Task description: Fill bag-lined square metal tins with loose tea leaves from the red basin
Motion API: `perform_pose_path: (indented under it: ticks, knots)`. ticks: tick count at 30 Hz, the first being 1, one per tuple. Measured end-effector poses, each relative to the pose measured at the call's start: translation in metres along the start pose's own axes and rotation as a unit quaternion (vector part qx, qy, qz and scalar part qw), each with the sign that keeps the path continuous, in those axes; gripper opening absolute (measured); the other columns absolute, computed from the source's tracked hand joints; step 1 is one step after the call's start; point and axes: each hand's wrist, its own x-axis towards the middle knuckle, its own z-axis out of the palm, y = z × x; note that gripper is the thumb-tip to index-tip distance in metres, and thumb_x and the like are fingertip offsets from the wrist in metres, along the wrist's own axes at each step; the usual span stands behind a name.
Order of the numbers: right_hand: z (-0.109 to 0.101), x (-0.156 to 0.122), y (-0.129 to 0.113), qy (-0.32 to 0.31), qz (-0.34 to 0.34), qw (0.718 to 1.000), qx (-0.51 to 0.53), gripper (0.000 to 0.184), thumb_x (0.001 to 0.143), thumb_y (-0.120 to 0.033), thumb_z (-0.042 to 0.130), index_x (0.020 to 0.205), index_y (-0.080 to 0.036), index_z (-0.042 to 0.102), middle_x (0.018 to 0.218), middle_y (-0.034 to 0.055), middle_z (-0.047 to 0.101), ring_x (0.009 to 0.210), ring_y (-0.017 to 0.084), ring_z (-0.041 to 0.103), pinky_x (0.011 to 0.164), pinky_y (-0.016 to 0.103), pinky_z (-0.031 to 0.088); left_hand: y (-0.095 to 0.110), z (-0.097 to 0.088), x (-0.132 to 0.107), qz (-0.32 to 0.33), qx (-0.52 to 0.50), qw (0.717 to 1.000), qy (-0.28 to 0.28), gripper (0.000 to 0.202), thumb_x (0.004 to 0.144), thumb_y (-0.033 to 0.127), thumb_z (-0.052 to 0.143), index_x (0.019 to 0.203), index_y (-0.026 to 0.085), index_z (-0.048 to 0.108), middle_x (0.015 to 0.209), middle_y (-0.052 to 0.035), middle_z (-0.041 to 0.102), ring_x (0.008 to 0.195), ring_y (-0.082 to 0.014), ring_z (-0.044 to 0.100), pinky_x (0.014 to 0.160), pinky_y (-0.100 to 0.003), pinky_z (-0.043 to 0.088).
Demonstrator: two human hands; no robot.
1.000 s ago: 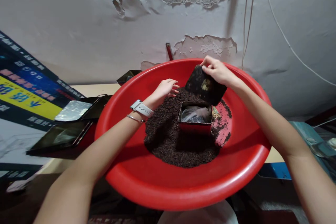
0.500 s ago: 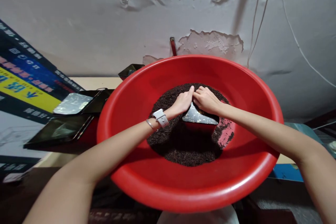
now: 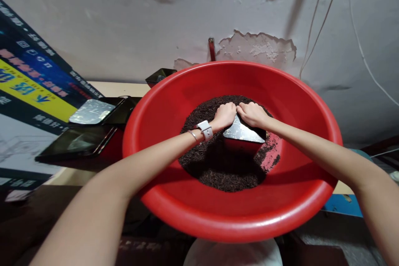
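Observation:
A wide red plastic basin (image 3: pixel 237 223) holds a bed of dark, loose, tea-like leaf (image 3: pixel 199 153). Over this leaf is a dark red box (image 3: pixel 240 147) with a silvery panel (image 3: pixel 243 132) on its near upper side. My left hand (image 3: pixel 226 115), with a white watch and a bangle at the wrist, is closed on the box's far upper edge. Right beside it, my right hand (image 3: pixel 253 114) has its fingers curled over the same edge. Their thumbs nearly meet. My hands hide the far side of the box, and its underside is in deep shadow.
Left of the basin stand an open dark box (image 3: pixel 75 143) and another with a silvery flap (image 3: pixel 92 112). A smaller dark box (image 3: pixel 158 75) sits behind the rim. A printed carton (image 3: pixel 34 75) leans at far left. The peeling wall (image 3: pixel 109 29) rises behind.
My left hand's raised thumb has come down, and its fingers are now curled over the edge. The whole scene has shifted slightly right and up in view.

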Motion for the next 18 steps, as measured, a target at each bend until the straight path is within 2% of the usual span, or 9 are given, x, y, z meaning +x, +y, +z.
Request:
perform_pose_path:
  ticks: [4,12,18]
  knots:
    - [0.002,0.008,0.003,-0.019,-0.009,1.0,-0.008,0.055,0.098,-0.038,0.013,0.102,-0.016,0.063,0.105,0.0169,0.066,0.094,0.03,0.063,0.072,0.035,0.043,0.0,0.004,0.004,-0.008,-0.001,1.0,-0.002,0.041,0.093,0.023,0.028,0.096,0.014,0.068,0.109,-0.0163,0.068,0.101,-0.026,0.064,0.084,-0.033,0.046]
    - [0.005,0.007,0.002,-0.001,-0.023,1.0,-0.02,0.051,0.098,-0.037,0.016,0.103,-0.017,0.062,0.102,0.0161,0.067,0.093,0.031,0.063,0.069,0.035,0.044,-0.001,0.005,0.004,0.015,0.006,1.0,0.007,0.041,0.093,0.024,0.027,0.097,0.015,0.066,0.108,-0.0159,0.069,0.102,-0.0268,0.064,0.085,-0.034,0.046]
    - [0.004,-0.005,-0.011,0.084,0.0,0.995,-0.055,0.045,0.099,-0.033,0.016,0.111,-0.015,0.055,0.092,0.0164,0.069,0.086,0.03,0.066,0.066,0.033,0.043,0.006,0.0,-0.013,0.048,0.074,0.995,0.04,0.032,0.094,0.022,0.027,0.109,0.014,0.054,0.097,-0.0159,0.069,0.094,-0.0281,0.066,0.079,-0.035,0.048]
